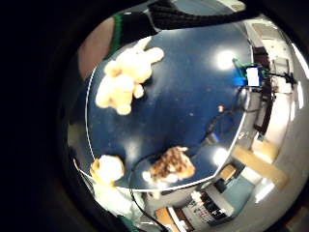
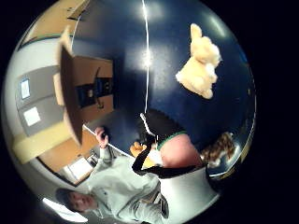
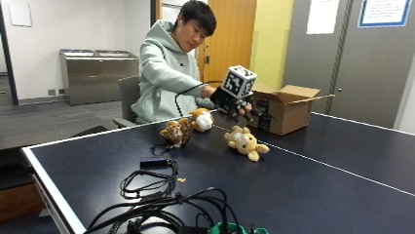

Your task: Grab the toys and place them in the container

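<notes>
Desk (image 3: 337,156) is dark blue with a white line, in a room with grey walls and a wooden door. My hand (image 3: 232,101) hangs above it, holding nothing; I cannot tell how its fingers lie. Bear (image 3: 246,143), cream, lies flat below it. Tiger (image 3: 176,132) and dog (image 3: 201,119) sit near. Box (image 3: 285,113) stands open just behind. Cables (image 3: 156,195) sprawl well apart.

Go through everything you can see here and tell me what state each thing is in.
Box: on the table, flaps open, lying on its side.
Bear: lying on the table, not held.
Spotted toy: upright on the table.
Orange toy: upright beside the spotted toy.
Hand: above the bear, holding nothing.
Cables: loose, coiled on the table.
</notes>
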The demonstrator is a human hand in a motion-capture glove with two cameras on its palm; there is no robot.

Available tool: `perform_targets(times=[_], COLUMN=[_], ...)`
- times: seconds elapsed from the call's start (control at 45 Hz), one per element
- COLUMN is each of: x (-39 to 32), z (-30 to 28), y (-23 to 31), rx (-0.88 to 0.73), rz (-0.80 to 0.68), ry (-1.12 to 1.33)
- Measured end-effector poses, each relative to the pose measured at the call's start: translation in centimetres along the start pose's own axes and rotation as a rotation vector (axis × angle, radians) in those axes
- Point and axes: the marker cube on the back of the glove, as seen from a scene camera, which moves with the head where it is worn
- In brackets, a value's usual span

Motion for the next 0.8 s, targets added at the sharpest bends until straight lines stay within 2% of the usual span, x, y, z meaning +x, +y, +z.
perform_targets(times=[0.044, 0.089, 0.178, 0.267, 0.334, 0.467, 0.623, 0.712, 0.801], x=[0.5, 0.7, -1.3, -2.3, -2.4, -2.8, -4.2, -5.2, -4.6], z=[2.1, 4.4, 9.6, 11.6, 11.9, 11.6, 10.6, 9.0, 5.4], y=[-1.6, -2.5, -1.7, -0.8, -0.5, 0.5, 3.2, 5.3, 6.3], rx=[-0.033, -0.08, -0.152, -0.075, -0.048, -0.092, -0.281, -0.379, -0.35], rz=[0.11, 0.15, 0.137, 0.103, 0.101, 0.087, 0.067, 0.059, 0.058], ry=[-0.064, -0.075, -0.041, -0.046, -0.05, 0.029, 0.052, 0.02, -0.015])
